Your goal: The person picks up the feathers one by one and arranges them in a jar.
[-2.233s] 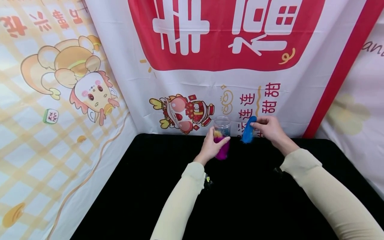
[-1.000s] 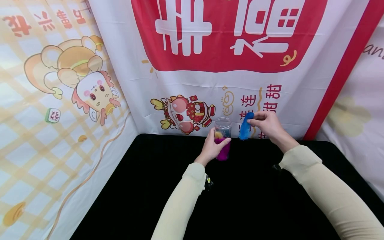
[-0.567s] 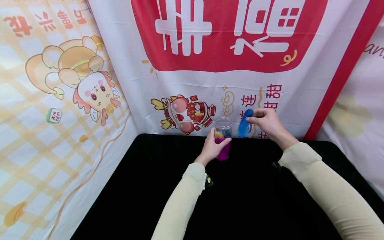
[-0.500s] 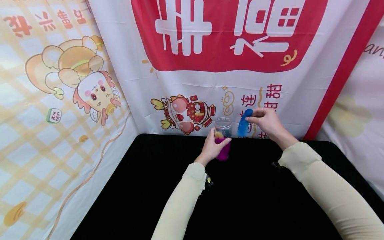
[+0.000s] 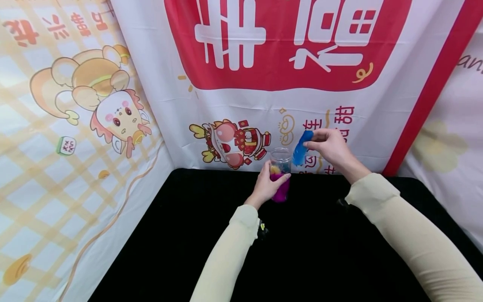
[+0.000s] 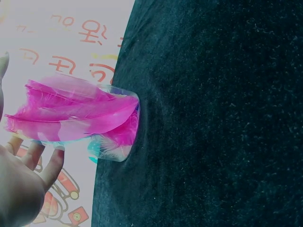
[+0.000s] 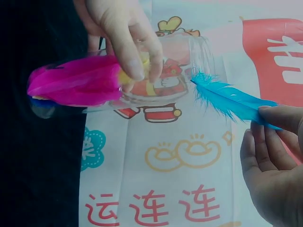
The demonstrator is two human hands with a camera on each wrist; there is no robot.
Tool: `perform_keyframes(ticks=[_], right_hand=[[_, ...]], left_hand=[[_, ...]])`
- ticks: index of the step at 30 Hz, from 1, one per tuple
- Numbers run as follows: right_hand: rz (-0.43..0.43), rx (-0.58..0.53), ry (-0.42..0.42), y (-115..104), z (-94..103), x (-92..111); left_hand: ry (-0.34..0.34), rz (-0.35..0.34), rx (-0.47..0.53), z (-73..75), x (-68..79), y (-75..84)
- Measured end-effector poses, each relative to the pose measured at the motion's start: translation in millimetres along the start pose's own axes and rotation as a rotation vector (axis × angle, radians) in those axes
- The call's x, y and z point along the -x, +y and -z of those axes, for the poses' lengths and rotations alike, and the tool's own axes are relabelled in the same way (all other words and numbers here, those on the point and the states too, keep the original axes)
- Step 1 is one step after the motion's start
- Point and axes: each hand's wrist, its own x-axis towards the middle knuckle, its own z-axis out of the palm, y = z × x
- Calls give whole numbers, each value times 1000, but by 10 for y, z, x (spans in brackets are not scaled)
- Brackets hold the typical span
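Observation:
My left hand (image 5: 265,184) grips a clear jar (image 5: 281,153) standing upright at the back edge of the table, thumb on the near side. Magenta feathers (image 6: 80,111) fill its lower part, with bits of yellow and blue among them. Between the thumb and fingers of my right hand (image 5: 332,147) is a bright blue feather (image 5: 300,151), pinched near its top and hanging tip-down. Its bare quill end is right beside the jar's open rim (image 7: 201,61) in the right wrist view. The other fingers of the right hand are bent behind it.
A black cloth (image 5: 211,243) covers the table. Close behind the jar hangs a white and red printed banner (image 5: 181,126), and a yellow-checked sheet (image 5: 75,176) hangs at the left.
My right hand has moved left and up with the blue feather, bringing it from well right of the jar to next to its rim. The left hand and the jar have stayed in place.

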Motion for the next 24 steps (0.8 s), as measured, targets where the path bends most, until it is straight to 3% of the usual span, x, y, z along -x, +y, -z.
perform_keyframes(ticks=[9, 18, 24], right_hand=[[35, -30, 72, -100, -31, -9], [61, -47, 68, -214, -29, -22], [98, -53, 86, -302, -84, -35]], left_hand=[[-7, 6, -6, 6, -2, 2], [-2, -16, -13, 7, 17, -3], [-16, 6, 1, 26, 33, 13]])
